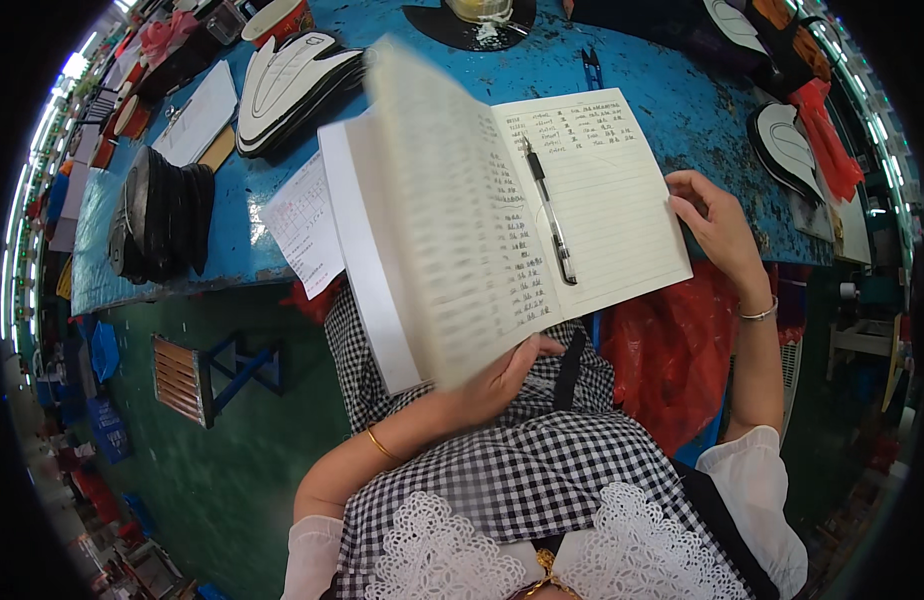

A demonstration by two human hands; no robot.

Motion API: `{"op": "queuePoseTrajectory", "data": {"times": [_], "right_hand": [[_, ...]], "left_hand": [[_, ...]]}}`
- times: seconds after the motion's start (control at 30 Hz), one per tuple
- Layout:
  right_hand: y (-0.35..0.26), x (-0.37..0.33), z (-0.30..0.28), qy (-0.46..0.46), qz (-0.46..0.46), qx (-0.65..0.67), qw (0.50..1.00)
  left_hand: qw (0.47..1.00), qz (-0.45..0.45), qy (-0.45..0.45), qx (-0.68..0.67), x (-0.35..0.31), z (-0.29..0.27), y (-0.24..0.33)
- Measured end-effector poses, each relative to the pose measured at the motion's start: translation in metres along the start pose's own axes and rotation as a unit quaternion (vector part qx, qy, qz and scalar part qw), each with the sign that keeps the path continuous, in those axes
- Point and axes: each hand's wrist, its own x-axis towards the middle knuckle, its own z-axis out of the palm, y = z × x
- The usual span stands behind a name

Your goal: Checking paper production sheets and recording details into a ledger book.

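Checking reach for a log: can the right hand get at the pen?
Probably yes: the pen lies uncovered on the open notebook, with nothing visible between it and the right hand.

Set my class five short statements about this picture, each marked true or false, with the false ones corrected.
1. A pen lies on the open notebook. True.
2. The right hand is gripping the pen. False: it is at the notebook's right edge.
3. The left hand is at the notebook's lower edge. True.
4. The tabletop is red. False: it is blue and worn.
5. The right-hand page has handwriting only near its top. True.
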Motion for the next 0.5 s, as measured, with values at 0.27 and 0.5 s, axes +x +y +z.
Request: {"op": "queuePoseTrajectory", "data": {"times": [0.27,0.5], "right_hand": [[-0.065,0.047,0.056,-0.012,-0.295,-0.1,0.95],[-0.089,0.068,0.053,-0.06,-0.372,-0.291,0.88]], "left_hand": [[0.971,-0.03,-0.223,-0.075,-0.017,-0.042,0.028],[0.882,-0.013,0.468,0.052,-0.059,-0.168,0.005]]}}
